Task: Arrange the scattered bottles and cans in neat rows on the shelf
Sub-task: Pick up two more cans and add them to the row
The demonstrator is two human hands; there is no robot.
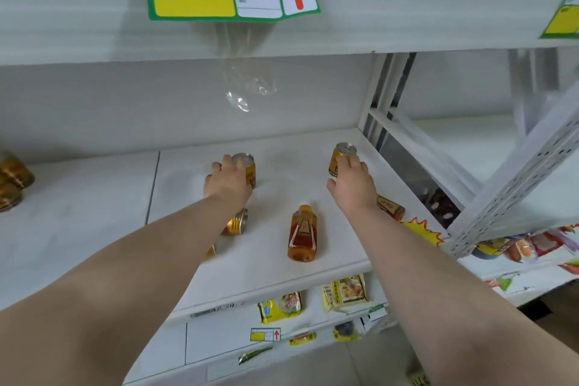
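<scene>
Two upright cans (249, 171) (340, 158), each partly behind gripping hands (227, 183) (352, 183)

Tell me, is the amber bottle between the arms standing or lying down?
Lying down: the bottle rests on its side on the white shelf, cap pointing toward the back.

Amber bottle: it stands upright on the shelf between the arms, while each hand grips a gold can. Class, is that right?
No. The head view shows the amber bottle lying on its side. The rest holds: left hand grips the left can, right hand grips the right can.
</scene>
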